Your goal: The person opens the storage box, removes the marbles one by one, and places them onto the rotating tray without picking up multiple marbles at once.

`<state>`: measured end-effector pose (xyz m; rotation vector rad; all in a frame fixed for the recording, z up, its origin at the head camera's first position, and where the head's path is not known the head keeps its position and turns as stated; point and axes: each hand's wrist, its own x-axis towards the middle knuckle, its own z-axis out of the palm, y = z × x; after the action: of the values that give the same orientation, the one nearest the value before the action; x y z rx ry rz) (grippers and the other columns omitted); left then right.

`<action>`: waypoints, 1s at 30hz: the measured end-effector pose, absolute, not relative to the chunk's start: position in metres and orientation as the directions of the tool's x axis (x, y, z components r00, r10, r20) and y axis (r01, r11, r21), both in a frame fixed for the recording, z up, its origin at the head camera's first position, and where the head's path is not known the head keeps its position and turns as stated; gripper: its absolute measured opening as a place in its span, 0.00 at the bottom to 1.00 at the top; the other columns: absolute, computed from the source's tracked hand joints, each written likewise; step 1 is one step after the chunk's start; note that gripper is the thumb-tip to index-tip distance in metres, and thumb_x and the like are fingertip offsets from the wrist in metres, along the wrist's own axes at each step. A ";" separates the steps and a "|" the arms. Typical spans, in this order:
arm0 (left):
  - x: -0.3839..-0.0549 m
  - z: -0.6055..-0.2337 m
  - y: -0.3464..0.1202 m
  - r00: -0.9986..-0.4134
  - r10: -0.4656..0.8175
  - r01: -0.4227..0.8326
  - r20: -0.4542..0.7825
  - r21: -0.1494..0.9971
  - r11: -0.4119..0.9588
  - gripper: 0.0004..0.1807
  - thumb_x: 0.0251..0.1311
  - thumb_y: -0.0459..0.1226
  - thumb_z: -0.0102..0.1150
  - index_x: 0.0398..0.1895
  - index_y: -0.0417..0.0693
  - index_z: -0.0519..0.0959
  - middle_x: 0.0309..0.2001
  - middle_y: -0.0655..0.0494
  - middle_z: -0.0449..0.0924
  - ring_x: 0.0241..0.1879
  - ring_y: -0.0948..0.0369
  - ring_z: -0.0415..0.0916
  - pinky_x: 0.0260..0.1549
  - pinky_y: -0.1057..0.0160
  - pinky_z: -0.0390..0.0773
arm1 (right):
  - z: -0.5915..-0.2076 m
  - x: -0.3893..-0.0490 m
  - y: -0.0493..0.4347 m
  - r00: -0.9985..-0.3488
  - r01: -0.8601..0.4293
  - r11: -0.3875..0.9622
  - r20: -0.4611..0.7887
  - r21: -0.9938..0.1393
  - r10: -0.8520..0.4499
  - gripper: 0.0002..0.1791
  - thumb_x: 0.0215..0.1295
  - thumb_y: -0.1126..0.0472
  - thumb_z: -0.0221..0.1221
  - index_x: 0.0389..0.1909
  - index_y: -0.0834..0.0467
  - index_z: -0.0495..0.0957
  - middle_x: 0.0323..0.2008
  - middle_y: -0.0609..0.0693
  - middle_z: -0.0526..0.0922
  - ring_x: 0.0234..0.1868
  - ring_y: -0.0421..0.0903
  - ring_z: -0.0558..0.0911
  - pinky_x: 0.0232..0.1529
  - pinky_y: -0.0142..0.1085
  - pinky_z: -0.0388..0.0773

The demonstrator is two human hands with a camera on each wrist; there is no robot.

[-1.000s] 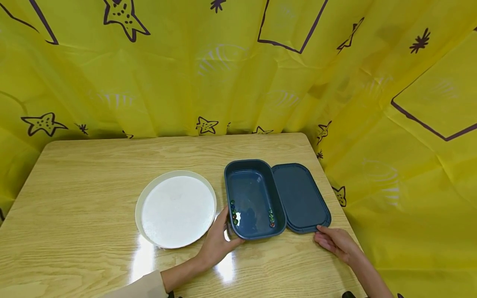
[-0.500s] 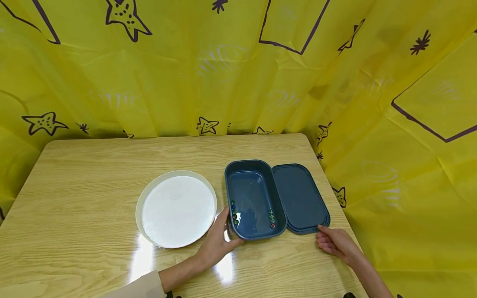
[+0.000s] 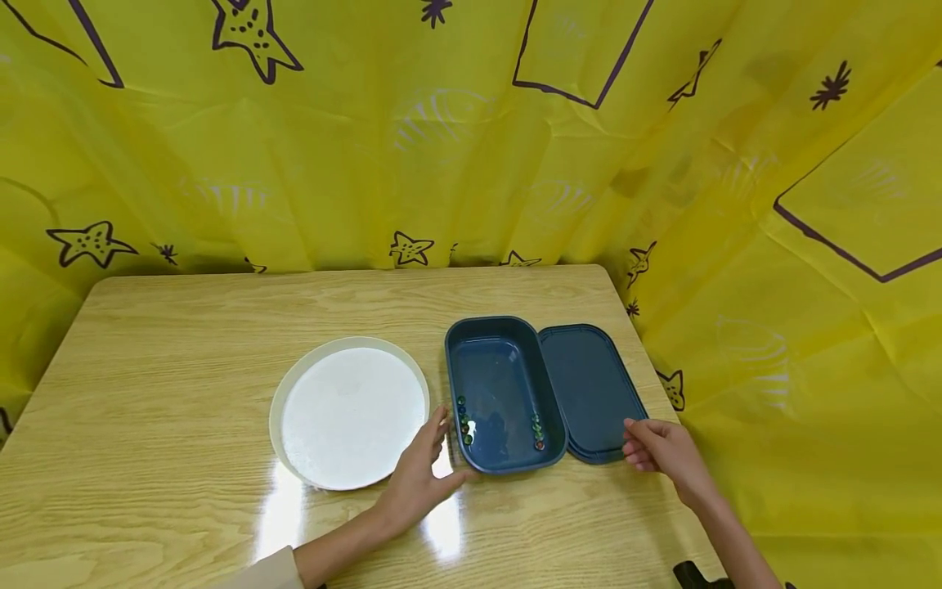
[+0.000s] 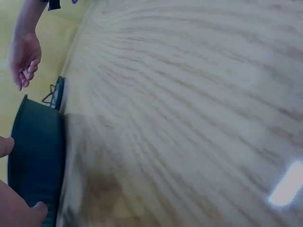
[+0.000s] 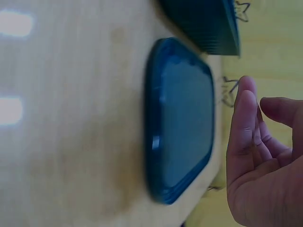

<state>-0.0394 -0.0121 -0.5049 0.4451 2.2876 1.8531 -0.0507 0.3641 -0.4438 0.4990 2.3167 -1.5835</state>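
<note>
A dark blue rectangular box point(image 3: 489, 376) stands uncovered on the table, with several small glass marbles point(image 3: 536, 429) along its two long sides near the front. Its flat lid point(image 3: 592, 384) lies against its right side. My left hand point(image 3: 415, 483) is spread around the box's front left corner, holding nothing; in the left wrist view its thumb and a fingertip show beside the box wall point(image 4: 38, 156). Over the lid's front right corner hovers my right hand point(image 3: 666, 454), fingers loosely bent. The right wrist view shows a gap between thumb and fingers, and the lid point(image 5: 187, 118) lying apart from them.
Left of the box sits a round white tray point(image 3: 353, 417) with a low rim. The wooden table point(image 3: 184, 368) ends just right of the lid. A yellow curtain point(image 3: 331, 164) printed with starfish hangs behind it and along the right.
My right hand has let go of the lid's front edge and risen above it. My left hand has loosened from the box corner and drawn slightly back. Box and marbles stay put.
</note>
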 end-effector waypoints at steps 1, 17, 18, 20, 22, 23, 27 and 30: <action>-0.039 -0.503 -0.013 -0.942 0.330 0.123 0.058 0.976 0.180 0.54 0.57 0.34 0.72 0.77 0.31 0.45 0.76 0.38 0.52 0.71 0.43 0.58 0.63 0.49 0.66 | -0.439 -0.052 0.361 -0.909 0.415 0.337 -0.400 -0.845 0.117 0.20 0.75 0.54 0.57 0.38 0.71 0.79 0.26 0.55 0.84 0.26 0.46 0.85 0.32 0.39 0.85; -0.034 -0.484 -0.056 -0.888 0.353 0.428 0.294 0.809 0.404 0.44 0.57 0.32 0.72 0.75 0.41 0.60 0.71 0.41 0.63 0.68 0.47 0.65 0.58 0.49 0.74 | -0.402 -0.079 0.305 -0.970 0.124 0.421 -0.200 -0.898 -0.141 0.14 0.73 0.63 0.58 0.49 0.72 0.76 0.38 0.57 0.85 0.39 0.53 0.86 0.41 0.40 0.85; -0.033 -0.486 -0.059 -0.868 0.362 0.481 0.341 0.762 0.434 0.43 0.57 0.33 0.72 0.74 0.40 0.62 0.72 0.42 0.63 0.68 0.48 0.65 0.57 0.48 0.74 | -0.402 -0.080 0.302 -0.968 0.112 0.420 -0.195 -0.901 -0.160 0.14 0.72 0.63 0.59 0.50 0.71 0.76 0.39 0.57 0.85 0.41 0.54 0.86 0.42 0.40 0.85; -0.033 -0.488 -0.067 -0.821 0.383 0.569 0.423 0.662 0.488 0.39 0.59 0.36 0.71 0.73 0.41 0.64 0.72 0.44 0.63 0.67 0.48 0.66 0.54 0.48 0.77 | -0.403 -0.083 0.295 -0.963 0.101 0.419 -0.195 -0.903 -0.189 0.16 0.71 0.62 0.60 0.51 0.71 0.76 0.42 0.60 0.85 0.44 0.57 0.85 0.43 0.39 0.84; -0.033 -0.489 -0.073 -0.775 0.408 0.632 0.483 0.577 0.517 0.32 0.66 0.42 0.64 0.71 0.42 0.68 0.71 0.45 0.65 0.65 0.50 0.69 0.50 0.51 0.80 | -0.403 -0.085 0.288 -0.957 0.092 0.417 -0.197 -0.904 -0.214 0.18 0.70 0.61 0.61 0.52 0.71 0.76 0.44 0.64 0.83 0.46 0.60 0.84 0.44 0.40 0.84; -0.033 -0.490 -0.076 -0.749 0.420 0.661 0.512 0.534 0.527 0.29 0.70 0.44 0.60 0.69 0.43 0.70 0.70 0.45 0.66 0.64 0.50 0.70 0.49 0.52 0.80 | -0.403 -0.086 0.285 -0.954 0.089 0.419 -0.198 -0.904 -0.225 0.19 0.70 0.60 0.62 0.52 0.71 0.76 0.45 0.64 0.83 0.47 0.62 0.83 0.45 0.41 0.84; -0.033 -0.493 -0.086 -0.645 0.471 0.750 0.601 0.381 0.541 0.24 0.77 0.50 0.46 0.62 0.43 0.78 0.64 0.44 0.73 0.60 0.48 0.75 0.49 0.49 0.80 | -0.404 -0.089 0.274 -0.940 0.073 0.413 -0.201 -0.908 -0.275 0.20 0.70 0.59 0.62 0.54 0.70 0.77 0.48 0.64 0.81 0.49 0.66 0.81 0.46 0.42 0.83; -0.034 -0.495 -0.093 -0.596 0.514 0.782 0.617 0.299 0.548 0.23 0.78 0.49 0.44 0.58 0.43 0.80 0.61 0.44 0.76 0.59 0.47 0.75 0.52 0.46 0.77 | -0.404 -0.092 0.268 -0.931 0.048 0.415 -0.191 -0.909 -0.310 0.19 0.71 0.61 0.61 0.55 0.70 0.76 0.51 0.66 0.80 0.50 0.66 0.81 0.46 0.40 0.83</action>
<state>-0.0336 -0.0926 -0.4945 1.4236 3.1559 1.0540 -0.0916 0.2683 -0.4043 -0.2255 2.3458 -1.5223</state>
